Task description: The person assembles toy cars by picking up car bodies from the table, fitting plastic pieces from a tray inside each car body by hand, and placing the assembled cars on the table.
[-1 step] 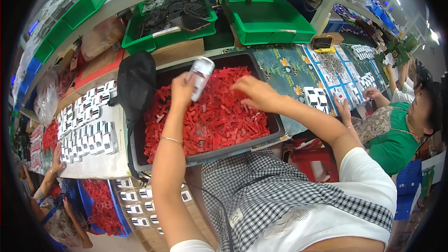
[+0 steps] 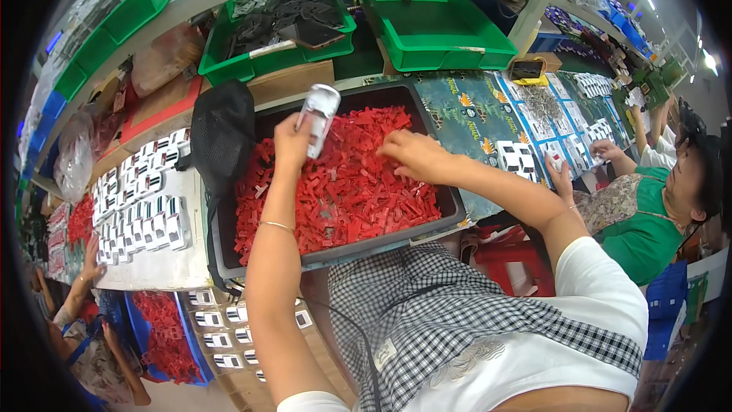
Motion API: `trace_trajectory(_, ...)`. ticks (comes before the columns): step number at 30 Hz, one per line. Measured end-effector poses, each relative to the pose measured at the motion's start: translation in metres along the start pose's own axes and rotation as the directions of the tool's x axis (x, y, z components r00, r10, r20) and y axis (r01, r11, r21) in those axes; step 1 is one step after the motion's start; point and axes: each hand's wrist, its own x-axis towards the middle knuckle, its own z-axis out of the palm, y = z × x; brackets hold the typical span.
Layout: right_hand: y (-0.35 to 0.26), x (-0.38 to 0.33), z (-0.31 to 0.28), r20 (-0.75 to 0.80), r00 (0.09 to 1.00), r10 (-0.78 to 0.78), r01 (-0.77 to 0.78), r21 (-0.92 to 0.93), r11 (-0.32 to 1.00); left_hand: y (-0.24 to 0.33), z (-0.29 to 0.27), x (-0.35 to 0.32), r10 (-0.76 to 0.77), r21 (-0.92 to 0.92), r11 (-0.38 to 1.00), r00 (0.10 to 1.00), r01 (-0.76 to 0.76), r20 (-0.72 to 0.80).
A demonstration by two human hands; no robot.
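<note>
Above a black tray (image 2: 453,217) heaped with small red plastic pieces (image 2: 343,202), my left hand (image 2: 292,141) grips a white toy car body (image 2: 319,118), tilted up. On the right of the heap, my right hand (image 2: 418,156) has its fingers curled and drawn together, with the tips at the red pieces. Whatever lies between those fingertips is hidden.
White car bodies stand in rows on the left table (image 2: 156,271) and in a cardboard box (image 2: 252,389) below. A black mesh bag (image 2: 221,126) hangs at the tray's left edge. Green bins (image 2: 450,59) stand behind. Co-workers sit on both sides, one in a green top (image 2: 640,240).
My left hand has shifted slightly left with the car body, which is a bit higher. My right hand's fingers have drawn closer together and lower, toward the red pieces.
</note>
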Motion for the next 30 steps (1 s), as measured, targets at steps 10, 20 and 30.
trace_trajectory(10,0.012,0.060,0.002,-0.315,0.947,-0.061,-0.008,-0.215,0.977,-0.004,-0.006,0.008,-0.221,-0.407,0.896,0.973,0.176,-0.066)
trace_trajectory(20,0.001,0.056,0.009,-0.041,0.998,0.046,-0.042,0.077,0.996,-0.003,-0.010,0.015,-0.348,-0.691,0.669,0.937,0.274,0.035)
trace_trajectory(30,-0.030,0.119,-0.014,-0.352,0.934,0.060,-0.095,-0.084,0.992,0.013,0.021,-0.007,-0.290,-0.616,0.719,0.944,0.323,0.156)
